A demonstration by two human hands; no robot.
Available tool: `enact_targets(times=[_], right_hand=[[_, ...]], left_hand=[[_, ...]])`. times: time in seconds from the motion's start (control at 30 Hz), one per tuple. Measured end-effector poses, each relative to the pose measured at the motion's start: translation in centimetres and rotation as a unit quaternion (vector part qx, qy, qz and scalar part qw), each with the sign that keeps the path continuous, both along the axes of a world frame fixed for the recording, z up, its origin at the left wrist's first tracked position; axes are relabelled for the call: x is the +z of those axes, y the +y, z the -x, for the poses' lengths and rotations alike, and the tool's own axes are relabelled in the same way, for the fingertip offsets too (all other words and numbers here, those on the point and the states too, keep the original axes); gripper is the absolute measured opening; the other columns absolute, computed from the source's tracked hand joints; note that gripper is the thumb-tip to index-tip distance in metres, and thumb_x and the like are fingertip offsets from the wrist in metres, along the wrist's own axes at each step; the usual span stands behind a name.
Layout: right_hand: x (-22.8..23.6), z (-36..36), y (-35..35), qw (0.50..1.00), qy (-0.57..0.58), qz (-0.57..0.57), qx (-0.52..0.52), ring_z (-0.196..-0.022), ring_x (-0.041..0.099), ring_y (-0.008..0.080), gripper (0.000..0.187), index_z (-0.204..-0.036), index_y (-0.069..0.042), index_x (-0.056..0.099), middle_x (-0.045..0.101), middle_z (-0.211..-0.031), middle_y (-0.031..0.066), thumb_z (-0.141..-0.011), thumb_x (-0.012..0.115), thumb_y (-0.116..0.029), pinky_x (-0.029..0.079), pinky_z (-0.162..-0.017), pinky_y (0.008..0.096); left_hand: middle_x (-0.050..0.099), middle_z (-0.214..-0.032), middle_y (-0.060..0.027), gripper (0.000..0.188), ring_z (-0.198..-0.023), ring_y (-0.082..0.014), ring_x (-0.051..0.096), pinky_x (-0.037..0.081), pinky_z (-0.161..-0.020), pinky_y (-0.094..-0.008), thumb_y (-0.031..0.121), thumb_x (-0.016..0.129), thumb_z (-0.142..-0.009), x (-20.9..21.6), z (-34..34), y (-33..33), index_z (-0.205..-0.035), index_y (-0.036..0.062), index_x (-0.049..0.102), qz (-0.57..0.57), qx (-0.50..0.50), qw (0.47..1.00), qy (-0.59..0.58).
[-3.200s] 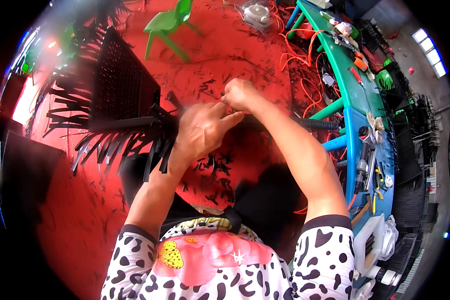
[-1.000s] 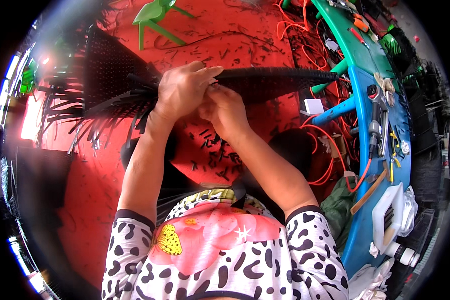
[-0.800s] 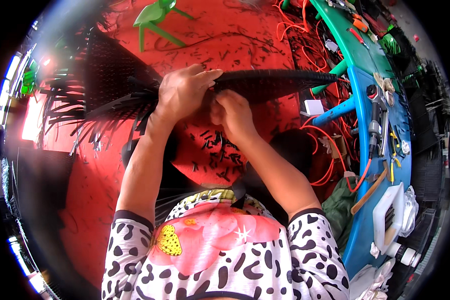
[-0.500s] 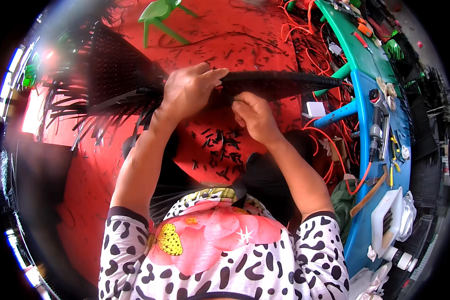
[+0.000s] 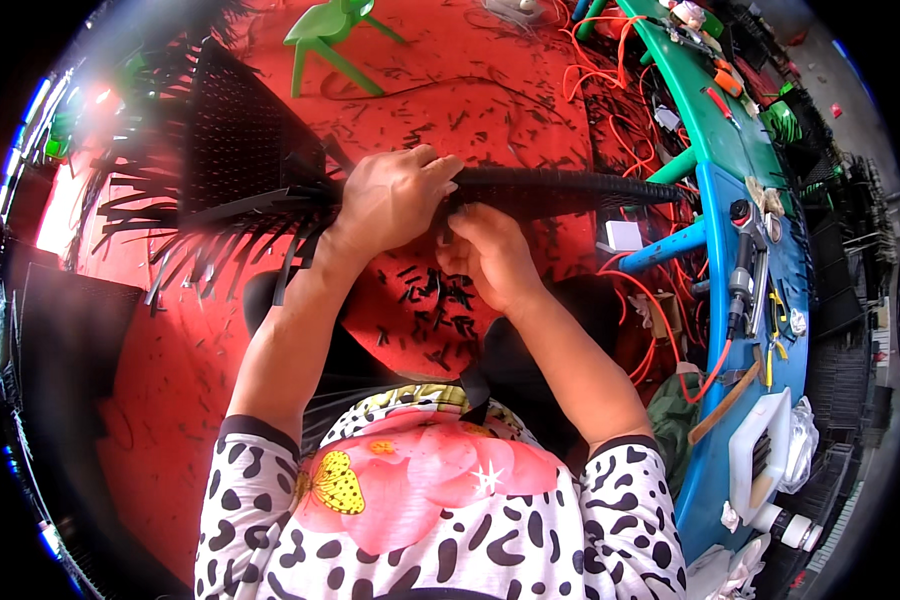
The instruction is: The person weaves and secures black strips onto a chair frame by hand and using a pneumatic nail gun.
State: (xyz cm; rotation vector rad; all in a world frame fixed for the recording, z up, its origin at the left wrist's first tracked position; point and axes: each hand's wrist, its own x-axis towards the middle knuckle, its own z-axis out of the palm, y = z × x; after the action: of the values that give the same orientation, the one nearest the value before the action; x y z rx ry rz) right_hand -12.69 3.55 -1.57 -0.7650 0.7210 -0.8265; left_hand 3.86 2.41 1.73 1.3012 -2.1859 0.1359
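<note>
A large black woven panel (image 5: 235, 135) of flat plastic strips spreads in front of me, its loose strip ends fanning out to the left. Its bound edge (image 5: 570, 187) runs off to the right as a dark, thick band. My left hand (image 5: 395, 195) is closed over that edge near the middle, fingers wrapped round it. Just below, my right hand (image 5: 485, 250) has its thumb and forefinger pinched at the underside of the edge, seemingly on a black strip; the strip is mostly hidden by the fingers.
Black strip offcuts (image 5: 435, 295) litter the red floor (image 5: 170, 400). At the right stand a blue bench (image 5: 710, 430) with tools, a hammer (image 5: 725, 405) and a white tray (image 5: 760, 450), and a green bench (image 5: 705, 120). Orange hoses (image 5: 660, 310) trail beneath. A green stool (image 5: 325, 45) stands ahead.
My right hand has moved left and slightly down, closer to my left hand at the edge. The left hand keeps its grip, and the panel's edge sits a little lower.
</note>
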Motion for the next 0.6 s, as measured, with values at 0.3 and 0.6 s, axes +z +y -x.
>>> enact_targets(times=[0.3,0.6], right_hand=[[-1.8,-0.1,-0.7,0.994,0.014,0.104,0.016,-0.054,0.047,0.0136,0.017,-0.084,-0.006,0.053,0.052,-0.067,0.0033,-0.095,0.052,-0.019,0.037,-0.051,0.0253],[-0.2,1.9,-0.2,0.977,0.092,0.192,0.031,-0.048,0.036,0.0061,0.026,-0.073,-0.006,0.049,0.042,-0.058,-0.0009,-0.097,0.049,-0.018,0.028,-0.044,0.0223]], left_hand=[[0.058,-0.077,-0.0088,0.025,-0.068,-0.0307,0.061,0.049,-0.057,-0.0400,0.013,0.067,-0.079,-0.2,0.1,0.2,-0.102,0.0076,0.063,0.003,-0.009,1.000,0.010],[0.058,-0.077,-0.0095,0.025,-0.068,-0.0315,0.061,0.049,-0.057,-0.0402,0.012,0.068,-0.075,-0.3,0.7,1.1,-0.098,0.0055,0.061,-0.005,-0.008,1.000,0.021]])
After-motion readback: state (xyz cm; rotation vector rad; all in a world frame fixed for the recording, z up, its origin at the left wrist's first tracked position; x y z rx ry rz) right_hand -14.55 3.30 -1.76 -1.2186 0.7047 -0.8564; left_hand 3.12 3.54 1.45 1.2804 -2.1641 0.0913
